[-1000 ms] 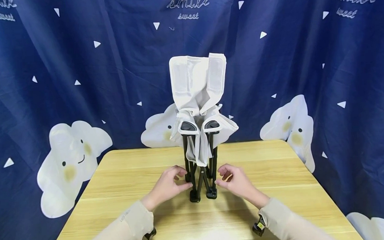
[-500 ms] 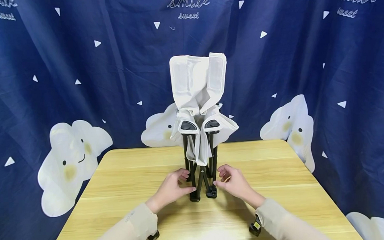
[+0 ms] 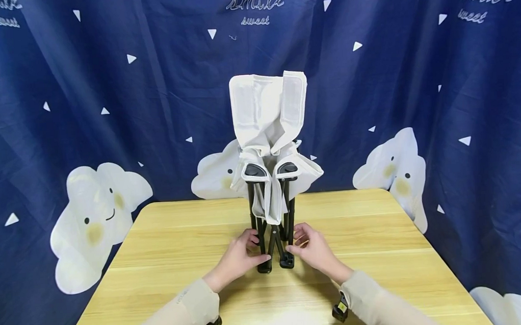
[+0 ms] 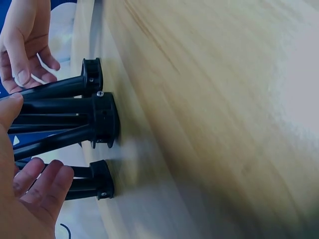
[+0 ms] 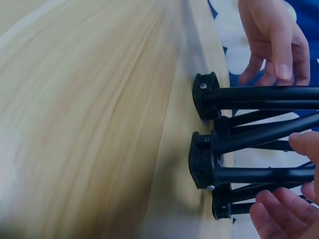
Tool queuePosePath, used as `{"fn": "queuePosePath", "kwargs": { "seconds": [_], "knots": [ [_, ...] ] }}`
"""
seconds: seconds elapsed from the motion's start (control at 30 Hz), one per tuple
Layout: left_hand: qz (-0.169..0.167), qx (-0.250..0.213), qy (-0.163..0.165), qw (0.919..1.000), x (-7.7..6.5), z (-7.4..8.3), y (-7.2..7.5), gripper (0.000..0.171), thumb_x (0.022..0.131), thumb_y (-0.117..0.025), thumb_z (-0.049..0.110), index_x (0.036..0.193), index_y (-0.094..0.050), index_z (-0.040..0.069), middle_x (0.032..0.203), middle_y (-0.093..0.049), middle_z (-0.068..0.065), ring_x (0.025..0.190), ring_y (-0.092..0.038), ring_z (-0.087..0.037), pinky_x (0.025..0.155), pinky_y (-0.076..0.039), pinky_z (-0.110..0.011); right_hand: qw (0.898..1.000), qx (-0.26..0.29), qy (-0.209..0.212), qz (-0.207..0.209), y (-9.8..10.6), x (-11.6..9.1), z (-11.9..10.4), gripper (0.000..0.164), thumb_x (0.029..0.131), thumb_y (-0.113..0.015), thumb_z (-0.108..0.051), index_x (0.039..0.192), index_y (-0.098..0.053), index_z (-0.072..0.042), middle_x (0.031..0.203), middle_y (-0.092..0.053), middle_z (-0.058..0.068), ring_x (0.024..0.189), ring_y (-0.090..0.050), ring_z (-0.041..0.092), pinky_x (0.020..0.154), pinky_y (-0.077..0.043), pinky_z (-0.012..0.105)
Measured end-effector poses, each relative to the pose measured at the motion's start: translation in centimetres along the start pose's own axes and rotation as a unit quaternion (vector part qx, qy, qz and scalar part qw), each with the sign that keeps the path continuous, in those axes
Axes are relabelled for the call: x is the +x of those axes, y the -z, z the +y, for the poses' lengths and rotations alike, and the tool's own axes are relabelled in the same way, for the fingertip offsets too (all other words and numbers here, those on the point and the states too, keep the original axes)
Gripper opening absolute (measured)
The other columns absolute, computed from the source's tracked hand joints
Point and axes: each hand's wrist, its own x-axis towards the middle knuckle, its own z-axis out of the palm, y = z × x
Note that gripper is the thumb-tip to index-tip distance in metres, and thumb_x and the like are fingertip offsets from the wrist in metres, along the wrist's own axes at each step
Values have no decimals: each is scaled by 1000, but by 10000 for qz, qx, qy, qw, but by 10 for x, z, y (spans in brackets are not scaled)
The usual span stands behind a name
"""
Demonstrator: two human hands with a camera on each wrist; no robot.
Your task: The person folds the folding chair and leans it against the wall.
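Observation:
A folded camping chair (image 3: pixel 268 113) stands upright on the table, its white fabric bunched above a bundle of thin black legs (image 3: pixel 261 236). My left hand (image 3: pixel 234 259) is low at the left legs, thumb laid along the front leg and loosely bent fingers beside the rear one. On the other side, my right hand (image 3: pixel 314 250) has its thumb at the front right leg, the other fingers slightly bent near the rear leg. Black plastic feet (image 4: pixel 104 119) show in the left wrist view, and crossed tubes (image 5: pixel 264 174) in the right wrist view. Neither hand is closed tightly.
The light wooden table (image 3: pixel 180 230) extends around the chair. Behind it hangs a dark blue curtain (image 3: pixel 172 88) with white clouds and triangles. Small black devices (image 3: pixel 340 309) sit under both wrists, just above the tabletop.
Both hands have moved inward toward the chair legs. The left thumb now overlaps the front left leg. The chair stays in the same place.

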Motion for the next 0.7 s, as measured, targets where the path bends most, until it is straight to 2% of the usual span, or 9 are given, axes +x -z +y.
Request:
{"fn": "queuePosePath", "kwargs": {
  "seconds": [0.13,0.33,0.53,0.7],
  "knots": [
    [90,-13,79,9999,0,2,-4,75,84,-94,29,141,-57,-4,119,-74,-14,104,-75,-27,92,-66,-46,9998,-37,178,128,-5,1,0,38,82,-89,-4,114,-70,-2,93,-75,7,83,-71,15,74,-62,23],
    [231,3,65,9997,0,1,-10,70,86,-94,30,137,-58,-2,116,-73,-12,103,-75,-26,91,-66,-43,9988,-84,352,341,-10,2,2,28,84,-84,4,108,-70,1,89,-76,9,79,-71,12,74,-63,22],
    [333,-78,-9,9994,1,1,-14,60,87,-93,25,130,-60,1,114,-72,-9,100,-75,-22,89,-66,-38,9982,-250,386,390,-12,2,2,28,84,-78,13,108,-69,2,89,-74,11,78,-69,13,74,-63,23],
    [349,-192,-67,9992,3,1,-15,58,89,-92,24,130,-59,1,114,-71,-11,97,-75,-23,87,-67,-36,9982,-236,343,426,-12,4,0,27,84,-77,14,106,-69,1,90,-74,12,78,-70,16,75,-63,23]
  ]
}}
